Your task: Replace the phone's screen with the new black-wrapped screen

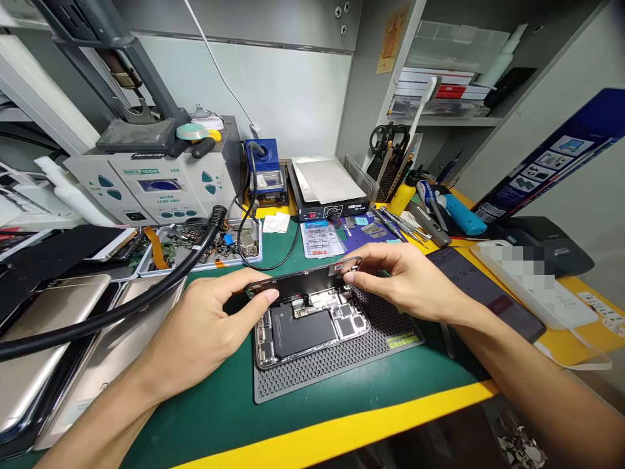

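Note:
An opened smartphone (312, 329) lies on a grey honeycomb mat (336, 374), its black battery and metal-covered boards exposed. Its screen (305, 284) is tilted up along the far long side, dark inner face towards me. Between thumb and fingers, my left hand (215, 312) grips the screen's left end. At the other end, my right hand (403, 280) pinches the screen's right corner. The fingertips behind the screen are partly hidden. Whether a cable joins the screen to the phone body, I cannot tell.
A hot-air station (161, 185) stands back left, its black hose (190, 260) crossing the left side. Phone shells (53, 312) and a parts tray (258, 251) lie left. Behind are a black heating plate (332, 208) and screwdrivers (388, 225). A phone showing a timer (488, 293) lies right.

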Action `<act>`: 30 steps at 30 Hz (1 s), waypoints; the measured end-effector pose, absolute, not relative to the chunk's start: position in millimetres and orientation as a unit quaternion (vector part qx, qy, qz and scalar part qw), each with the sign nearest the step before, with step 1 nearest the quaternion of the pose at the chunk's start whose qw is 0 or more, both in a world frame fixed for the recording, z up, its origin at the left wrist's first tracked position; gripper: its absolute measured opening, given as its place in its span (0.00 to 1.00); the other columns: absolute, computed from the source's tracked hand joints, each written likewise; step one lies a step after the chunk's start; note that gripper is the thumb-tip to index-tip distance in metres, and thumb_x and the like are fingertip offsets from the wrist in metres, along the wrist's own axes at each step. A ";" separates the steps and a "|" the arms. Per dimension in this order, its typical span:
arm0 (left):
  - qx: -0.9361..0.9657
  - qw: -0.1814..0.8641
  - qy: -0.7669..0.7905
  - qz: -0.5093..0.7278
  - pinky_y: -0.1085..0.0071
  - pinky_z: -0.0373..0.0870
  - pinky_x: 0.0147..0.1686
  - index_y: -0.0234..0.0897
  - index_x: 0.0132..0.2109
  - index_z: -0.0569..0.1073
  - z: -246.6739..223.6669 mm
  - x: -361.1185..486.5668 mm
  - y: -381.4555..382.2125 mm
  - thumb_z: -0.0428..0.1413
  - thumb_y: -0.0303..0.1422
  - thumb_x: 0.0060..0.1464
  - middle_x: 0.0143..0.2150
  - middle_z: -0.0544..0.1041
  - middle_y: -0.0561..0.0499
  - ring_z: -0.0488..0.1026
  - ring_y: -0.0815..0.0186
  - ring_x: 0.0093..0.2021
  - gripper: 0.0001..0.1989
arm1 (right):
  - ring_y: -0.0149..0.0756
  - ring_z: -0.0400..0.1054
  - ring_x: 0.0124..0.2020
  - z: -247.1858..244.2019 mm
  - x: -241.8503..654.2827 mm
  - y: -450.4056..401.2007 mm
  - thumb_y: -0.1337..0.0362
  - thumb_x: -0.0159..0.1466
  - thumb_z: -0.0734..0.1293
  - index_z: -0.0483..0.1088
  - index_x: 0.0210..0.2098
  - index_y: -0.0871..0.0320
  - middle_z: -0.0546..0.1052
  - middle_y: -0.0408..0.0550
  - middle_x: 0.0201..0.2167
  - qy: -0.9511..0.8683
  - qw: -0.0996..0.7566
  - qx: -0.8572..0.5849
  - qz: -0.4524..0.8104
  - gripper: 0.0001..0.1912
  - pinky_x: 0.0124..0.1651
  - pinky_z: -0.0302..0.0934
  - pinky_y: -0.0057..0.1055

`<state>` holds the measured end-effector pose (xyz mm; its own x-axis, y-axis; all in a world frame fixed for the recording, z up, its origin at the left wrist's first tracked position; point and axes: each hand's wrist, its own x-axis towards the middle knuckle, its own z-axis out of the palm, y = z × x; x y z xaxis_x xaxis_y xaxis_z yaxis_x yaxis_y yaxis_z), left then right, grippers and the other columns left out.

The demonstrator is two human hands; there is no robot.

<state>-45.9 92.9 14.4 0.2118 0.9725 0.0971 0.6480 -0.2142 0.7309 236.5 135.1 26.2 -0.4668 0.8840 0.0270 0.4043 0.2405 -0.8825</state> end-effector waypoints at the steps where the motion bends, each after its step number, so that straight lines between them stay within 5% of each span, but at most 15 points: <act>1: 0.726 0.283 0.559 0.284 0.81 0.71 0.29 0.47 0.42 0.79 14.5 -46.2 93.0 0.57 0.46 0.60 0.38 0.83 0.60 0.79 0.68 0.35 0.11 | 0.33 0.73 0.36 26.5 236.4 134.8 0.61 0.66 0.70 0.79 0.42 0.56 0.81 0.43 0.36 -0.743 0.277 -0.434 0.427 0.08 0.40 0.66 0.29; 27: 0.746 0.241 0.563 0.262 0.79 0.70 0.29 0.49 0.41 0.79 12.1 -47.6 91.1 0.58 0.46 0.59 0.39 0.83 0.61 0.79 0.69 0.35 0.10 | 0.33 0.75 0.39 23.6 234.1 133.9 0.63 0.66 0.70 0.79 0.41 0.55 0.81 0.42 0.39 -0.774 0.292 -0.431 0.360 0.06 0.44 0.67 0.29; 30: 0.748 0.238 0.560 0.265 0.78 0.70 0.29 0.47 0.41 0.80 12.9 -47.6 90.7 0.58 0.45 0.59 0.39 0.83 0.60 0.79 0.68 0.35 0.11 | 0.35 0.75 0.40 24.5 236.3 132.8 0.61 0.65 0.71 0.77 0.47 0.53 0.81 0.43 0.42 -0.776 0.279 -0.440 0.355 0.11 0.44 0.69 0.31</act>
<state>-47.6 90.7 12.9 0.2317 0.9641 0.1296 0.7119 -0.2589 0.6528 236.3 132.8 24.5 -0.4574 0.8811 0.1200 0.4849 0.3603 -0.7969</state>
